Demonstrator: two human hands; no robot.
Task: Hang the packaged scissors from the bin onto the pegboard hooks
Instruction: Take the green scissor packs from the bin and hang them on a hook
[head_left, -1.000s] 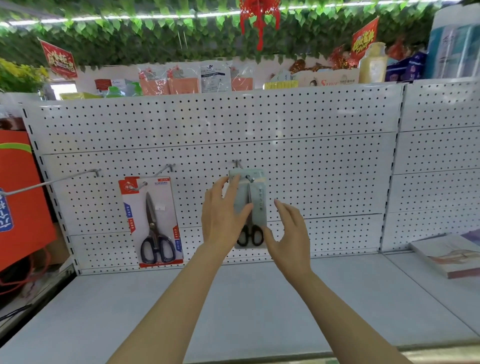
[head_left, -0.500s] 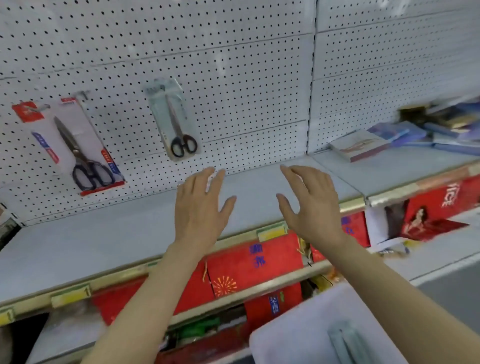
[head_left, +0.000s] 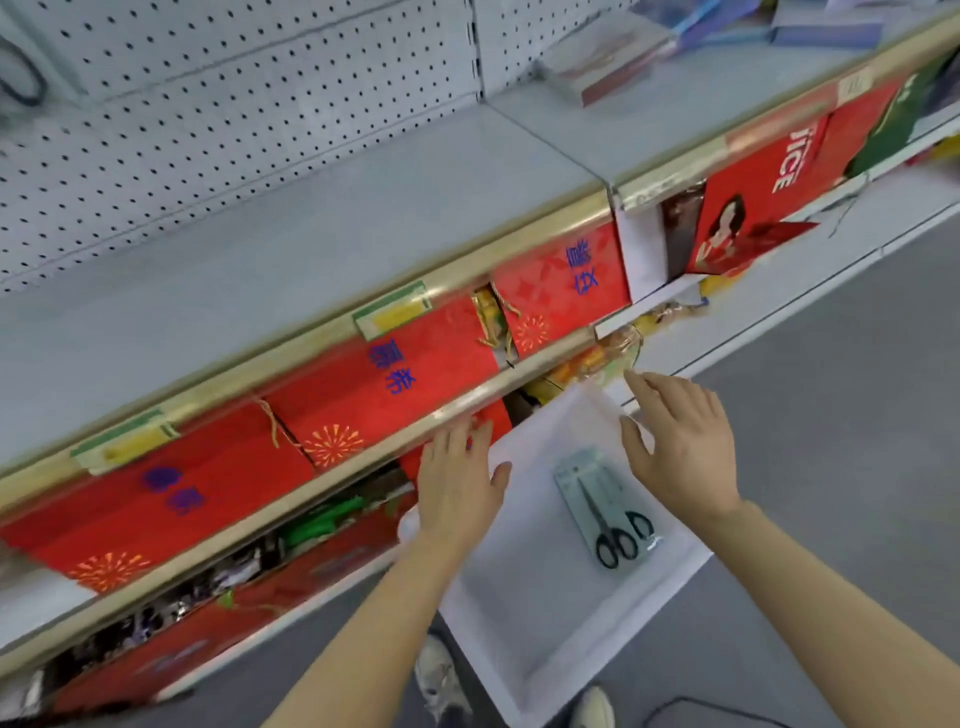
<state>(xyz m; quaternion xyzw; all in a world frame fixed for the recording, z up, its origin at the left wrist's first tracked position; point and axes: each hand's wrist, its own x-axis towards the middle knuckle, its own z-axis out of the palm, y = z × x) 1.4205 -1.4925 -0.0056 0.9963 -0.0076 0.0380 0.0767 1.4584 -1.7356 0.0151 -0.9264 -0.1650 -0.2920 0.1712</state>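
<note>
Nearest the person, a white plastic bin (head_left: 524, 613) sits low in front of the shelving, smooth-walled and rectangular, with one flat pack of packaged scissors (head_left: 605, 506) lying inside, black loop handles toward the person and blades pointing away. The right hand (head_left: 685, 449) hovers just above the pack with fingers spread and holding nothing; the left hand (head_left: 460, 480) is likewise empty and flat, over the bin's left rim. A second ago both hands were up at the pegboard seating a pack on a hook, so that piece seems hung and the person has dropped down to fetch the next one. Beyond the hands run glossy red gift bags (head_left: 384, 379) behind a brass-coloured shelf edge, then a matte grey shelf (head_left: 311, 234), and farthest back the white perforated pegboard (head_left: 208, 104), blurred by head motion.
</note>
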